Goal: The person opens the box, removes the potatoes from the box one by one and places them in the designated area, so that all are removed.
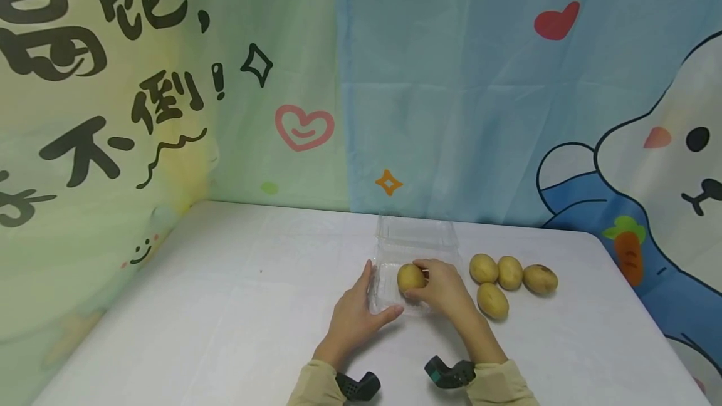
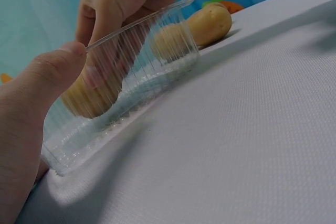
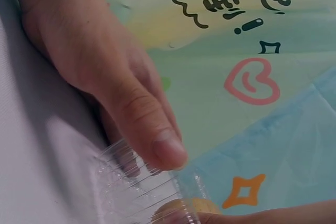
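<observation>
A clear plastic container [image 1: 386,290] stands on the white table, its hinged lid [image 1: 417,232] laid open toward the back. My right hand [image 1: 445,286] reaches into it and pinches a yellow potato [image 1: 409,277] between thumb and fingers. In the left wrist view that potato [image 2: 90,98] shows through the ribbed clear wall. At the container's left near corner is my left hand [image 1: 352,318], with straight fingers along the left side and the extended thumb touching the near rim. Seen from the right wrist, its thumb [image 3: 152,127] lies against the rim.
Several loose potatoes [image 1: 493,301] lie grouped on the table to the right of the container. A printed curtain [image 1: 440,111] hangs behind the table's back edge. Dark wrist-worn devices [image 1: 451,373] sit by both sleeves.
</observation>
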Available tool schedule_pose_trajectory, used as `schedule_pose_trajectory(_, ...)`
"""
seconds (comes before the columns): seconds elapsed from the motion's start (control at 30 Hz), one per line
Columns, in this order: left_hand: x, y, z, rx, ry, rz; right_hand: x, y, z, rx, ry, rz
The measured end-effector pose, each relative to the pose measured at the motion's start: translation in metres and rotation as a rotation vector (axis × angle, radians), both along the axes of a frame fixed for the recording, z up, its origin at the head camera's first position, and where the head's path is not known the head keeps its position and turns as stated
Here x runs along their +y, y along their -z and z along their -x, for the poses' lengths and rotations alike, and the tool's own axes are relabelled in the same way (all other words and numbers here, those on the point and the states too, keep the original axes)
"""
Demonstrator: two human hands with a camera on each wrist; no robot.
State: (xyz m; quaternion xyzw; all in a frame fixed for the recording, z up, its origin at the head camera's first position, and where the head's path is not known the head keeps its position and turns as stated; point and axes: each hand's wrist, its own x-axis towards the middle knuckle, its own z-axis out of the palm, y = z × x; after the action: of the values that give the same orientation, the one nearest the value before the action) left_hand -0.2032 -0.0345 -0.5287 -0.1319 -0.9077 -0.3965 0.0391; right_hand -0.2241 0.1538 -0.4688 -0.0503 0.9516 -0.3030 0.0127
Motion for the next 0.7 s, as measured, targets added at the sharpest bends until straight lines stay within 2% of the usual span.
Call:
schedule_pose_trajectory(0.23, -0.001, 0.000, 0.000, 0.006, -0.002, -0.006, 0.004, -0.009, -0.002, -0.003, 0.012, 0.027)
schedule_pose_trajectory(0.5, 0.000, 0.000, 0.000, 0.018, -0.004, -0.001, 0.025, -0.027, -0.007, 0.024, -0.005, 0.071)
schedule_pose_trajectory(0.7, -0.001, 0.001, 0.001, -0.006, -0.011, 0.008, 0.041, -0.041, -0.014, 0.045, 0.027, 0.038)
